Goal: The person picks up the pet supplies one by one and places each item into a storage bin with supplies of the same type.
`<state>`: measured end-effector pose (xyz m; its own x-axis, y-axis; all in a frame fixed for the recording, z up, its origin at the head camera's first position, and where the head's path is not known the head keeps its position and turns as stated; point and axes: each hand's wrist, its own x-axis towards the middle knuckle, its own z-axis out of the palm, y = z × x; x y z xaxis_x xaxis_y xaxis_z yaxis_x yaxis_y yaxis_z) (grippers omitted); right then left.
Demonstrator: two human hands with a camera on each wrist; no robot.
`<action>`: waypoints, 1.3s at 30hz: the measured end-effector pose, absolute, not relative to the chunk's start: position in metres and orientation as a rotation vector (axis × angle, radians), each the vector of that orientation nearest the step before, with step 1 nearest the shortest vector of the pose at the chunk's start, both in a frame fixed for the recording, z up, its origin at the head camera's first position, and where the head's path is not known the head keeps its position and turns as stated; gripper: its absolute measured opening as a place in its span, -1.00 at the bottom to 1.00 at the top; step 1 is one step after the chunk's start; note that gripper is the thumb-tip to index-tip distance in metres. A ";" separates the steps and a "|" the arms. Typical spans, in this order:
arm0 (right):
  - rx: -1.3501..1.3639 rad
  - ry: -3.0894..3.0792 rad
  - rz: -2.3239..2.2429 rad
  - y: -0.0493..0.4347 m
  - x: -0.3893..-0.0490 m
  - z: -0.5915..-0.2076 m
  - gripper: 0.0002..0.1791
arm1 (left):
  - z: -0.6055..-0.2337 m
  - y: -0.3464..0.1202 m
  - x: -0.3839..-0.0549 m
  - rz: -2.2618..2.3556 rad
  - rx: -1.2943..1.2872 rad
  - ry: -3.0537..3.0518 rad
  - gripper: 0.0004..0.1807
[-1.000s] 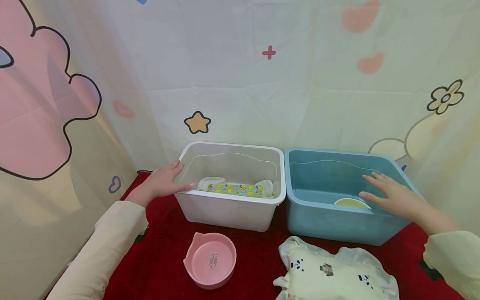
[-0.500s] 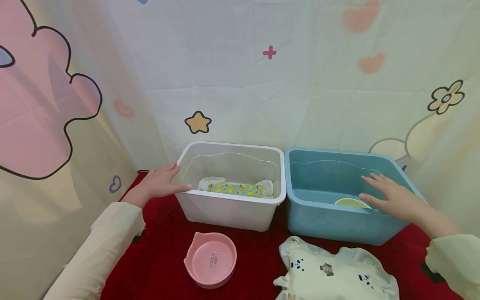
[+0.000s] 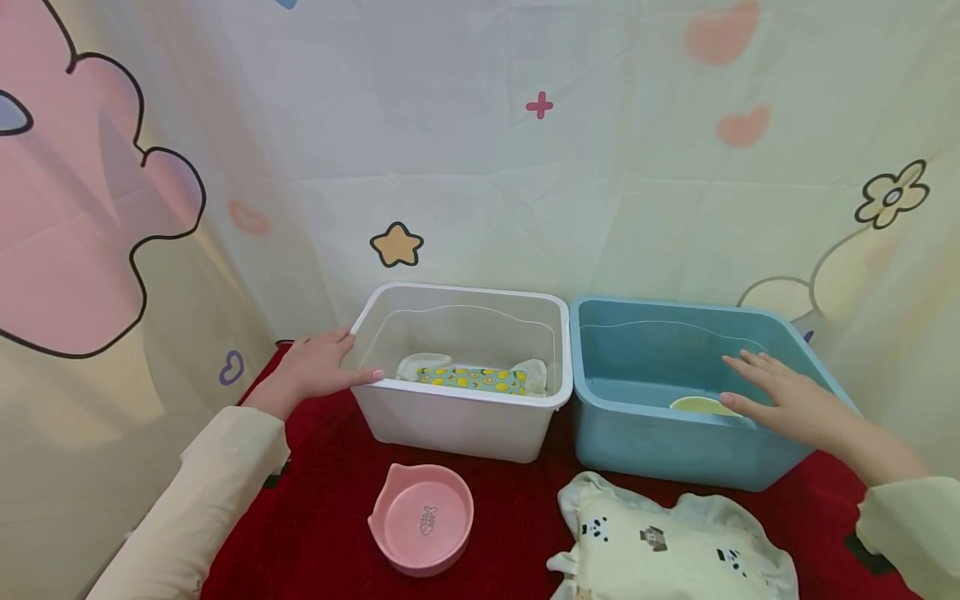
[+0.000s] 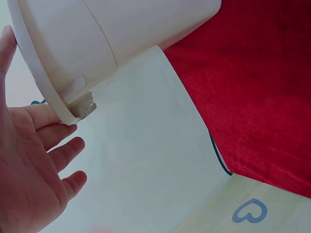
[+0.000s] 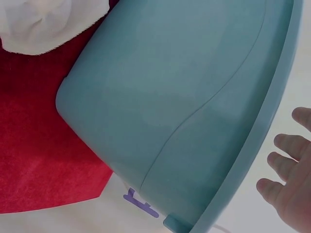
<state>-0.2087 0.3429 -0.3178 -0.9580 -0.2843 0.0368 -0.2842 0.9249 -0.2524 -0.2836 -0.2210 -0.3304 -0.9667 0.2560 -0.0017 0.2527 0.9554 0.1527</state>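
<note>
My left hand (image 3: 311, 367) is at the left end of a white plastic bin (image 3: 457, 425), thumb along the front rim and fingertips at the side rim. In the left wrist view its fingers (image 4: 68, 153) are loosely bent beside the bin's rim (image 4: 41, 80). Inside the bin lies a small lemon-print cushion (image 3: 472, 379) with white frills. Over the right front corner of a blue bin (image 3: 667, 450) hovers my right hand (image 3: 798, 404), fingers spread. Only the upper edge of a pale yellow-green round piece (image 3: 701, 406) shows in the blue bin; its front wall hides the rest.
In front of the white bin stands a pink cat-eared bowl (image 3: 423, 525) with a fishbone print. A cream frilled pillow (image 3: 660, 542) with animal prints lies before the blue bin. Everything rests on a red cloth (image 3: 322, 517), against a printed curtain (image 3: 487, 217).
My left hand has shifted slightly left along the white bin's rim. The right hand has drifted down a touch above the blue bin. Bins, bowl and pillow stay put.
</note>
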 end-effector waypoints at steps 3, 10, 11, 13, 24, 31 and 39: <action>-0.451 3.079 -0.401 0.342 -0.208 -0.318 -0.18 | -0.331 -0.222 -0.283 0.200 0.413 3.105 -0.03; -0.460 3.074 -0.407 0.339 -0.204 -0.315 -0.19 | -0.333 -0.223 -0.281 0.183 0.429 3.137 -0.05; -0.467 3.075 -0.408 0.339 -0.203 -0.315 -0.20 | -0.333 -0.223 -0.281 0.181 0.430 3.140 -0.04; -0.483 3.079 -0.406 0.338 -0.201 -0.315 -0.20 | -0.334 -0.224 -0.281 0.183 0.430 3.141 -0.04; -0.563 3.109 -0.382 0.331 -0.196 -0.314 -0.21 | -0.336 -0.223 -0.279 0.188 0.448 3.158 -0.05; -0.583 3.120 -0.386 0.325 -0.191 -0.313 -0.22 | -0.337 -0.222 -0.279 0.212 0.439 3.160 -0.05; -0.598 3.145 -0.399 0.319 -0.187 -0.314 -0.24 | -0.339 -0.223 -0.278 0.221 0.435 3.164 -0.03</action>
<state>-0.1866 0.3185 -0.3143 -0.9278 -0.3506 0.1277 -0.3714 0.9008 -0.2249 -0.2784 -0.2233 -0.3389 -0.9613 0.2643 0.0779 0.2726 0.9535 0.1284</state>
